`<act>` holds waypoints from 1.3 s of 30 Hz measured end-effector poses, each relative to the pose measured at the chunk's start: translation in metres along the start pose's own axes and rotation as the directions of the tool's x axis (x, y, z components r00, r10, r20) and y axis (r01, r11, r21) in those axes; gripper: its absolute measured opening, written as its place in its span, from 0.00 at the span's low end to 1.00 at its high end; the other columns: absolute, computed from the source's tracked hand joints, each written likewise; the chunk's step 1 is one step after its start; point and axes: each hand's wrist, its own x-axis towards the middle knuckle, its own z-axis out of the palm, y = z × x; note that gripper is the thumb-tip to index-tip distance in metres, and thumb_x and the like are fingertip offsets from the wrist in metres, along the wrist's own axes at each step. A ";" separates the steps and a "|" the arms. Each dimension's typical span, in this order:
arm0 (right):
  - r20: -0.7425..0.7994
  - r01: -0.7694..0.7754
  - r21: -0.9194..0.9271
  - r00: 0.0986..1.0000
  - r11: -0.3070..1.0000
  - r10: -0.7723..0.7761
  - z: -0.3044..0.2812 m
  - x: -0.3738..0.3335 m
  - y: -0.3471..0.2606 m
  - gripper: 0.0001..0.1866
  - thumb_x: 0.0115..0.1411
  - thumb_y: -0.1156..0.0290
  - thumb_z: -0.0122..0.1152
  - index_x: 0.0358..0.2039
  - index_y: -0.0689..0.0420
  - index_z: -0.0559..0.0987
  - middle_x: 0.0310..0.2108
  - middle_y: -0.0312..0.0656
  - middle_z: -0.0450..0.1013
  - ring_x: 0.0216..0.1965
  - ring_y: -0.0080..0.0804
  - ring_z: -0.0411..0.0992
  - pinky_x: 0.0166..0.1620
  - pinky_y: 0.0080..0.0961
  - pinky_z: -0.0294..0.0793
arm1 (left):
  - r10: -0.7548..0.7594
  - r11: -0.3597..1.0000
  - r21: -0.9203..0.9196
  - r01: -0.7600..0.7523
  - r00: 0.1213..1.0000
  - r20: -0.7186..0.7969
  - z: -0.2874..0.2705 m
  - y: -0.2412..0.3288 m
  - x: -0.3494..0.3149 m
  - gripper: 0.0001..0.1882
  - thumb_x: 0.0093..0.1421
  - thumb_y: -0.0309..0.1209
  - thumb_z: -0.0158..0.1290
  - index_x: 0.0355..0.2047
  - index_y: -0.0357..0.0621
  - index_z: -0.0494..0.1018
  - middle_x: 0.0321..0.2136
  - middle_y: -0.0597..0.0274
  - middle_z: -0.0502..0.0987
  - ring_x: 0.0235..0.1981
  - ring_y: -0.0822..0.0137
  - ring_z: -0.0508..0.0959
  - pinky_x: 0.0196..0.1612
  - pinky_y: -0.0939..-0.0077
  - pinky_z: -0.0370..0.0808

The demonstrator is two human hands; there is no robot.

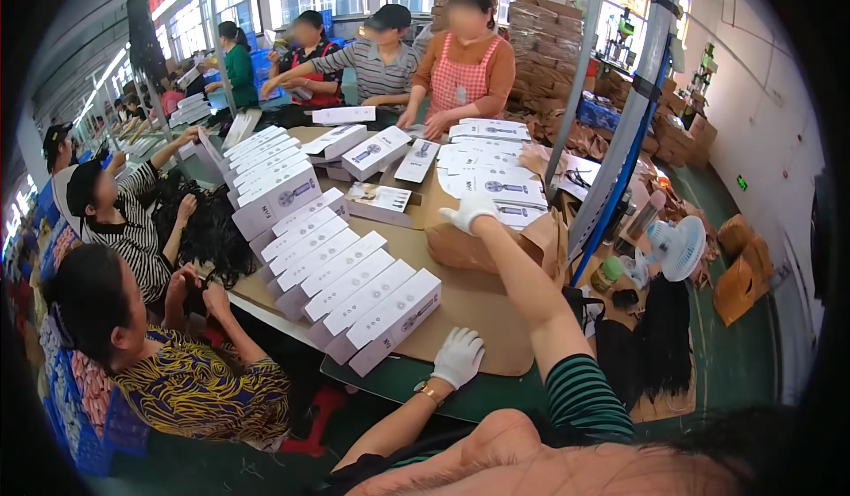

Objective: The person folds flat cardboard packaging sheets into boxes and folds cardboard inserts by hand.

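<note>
My left hand (459, 358), in a white glove, lies on the near edge of the brown-topped table, fingers loosely spread and holding nothing. My right arm is stretched forward over the table. At its end my white-gloved right hand (471, 212) is at the near left corner of a group of white fan boxes (496, 184), beside crumpled brown paper (531, 246). One of its fingers sticks out to the left; whether it touches a box I cannot tell. Left of my hands, a long row of white boxes (354, 297) leans in overlapping order.
More boxes (374, 151) lie loose at the table's far side, near a person in a checked apron (462, 76). People sit along the left by a heap of black cords (208, 226). A metal post (620, 133), a small fan (677, 248) and a jar (607, 275) stand right.
</note>
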 end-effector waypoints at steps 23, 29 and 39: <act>0.163 -0.249 -0.072 0.952 0.966 0.258 0.028 0.056 -0.059 0.43 0.44 0.44 0.75 0.56 0.57 0.74 0.58 0.45 0.70 0.57 0.39 0.71 0.51 0.34 0.76 | -0.018 1.000 0.013 0.017 1.000 0.010 0.002 -0.003 -0.003 0.08 0.56 0.34 0.52 0.33 0.44 0.73 0.38 0.56 0.73 0.47 0.54 0.71 0.58 0.58 0.64; 0.102 -0.214 -0.042 0.971 0.976 0.218 0.040 0.050 -0.073 0.23 0.55 0.59 0.65 0.50 0.54 0.79 0.52 0.46 0.75 0.53 0.43 0.75 0.49 0.38 0.77 | -0.028 0.999 0.023 0.028 0.999 0.030 0.002 -0.007 -0.007 0.07 0.57 0.34 0.52 0.32 0.44 0.73 0.37 0.55 0.73 0.46 0.54 0.71 0.58 0.59 0.64; -0.129 -0.073 0.016 0.989 0.997 0.074 0.060 0.040 -0.053 0.12 0.60 0.67 0.53 0.41 0.50 0.82 0.42 0.49 0.79 0.45 0.48 0.78 0.44 0.42 0.78 | 0.003 1.000 0.011 -0.003 1.000 0.019 0.003 -0.002 -0.002 0.07 0.57 0.33 0.51 0.32 0.44 0.73 0.38 0.54 0.73 0.46 0.54 0.71 0.58 0.59 0.64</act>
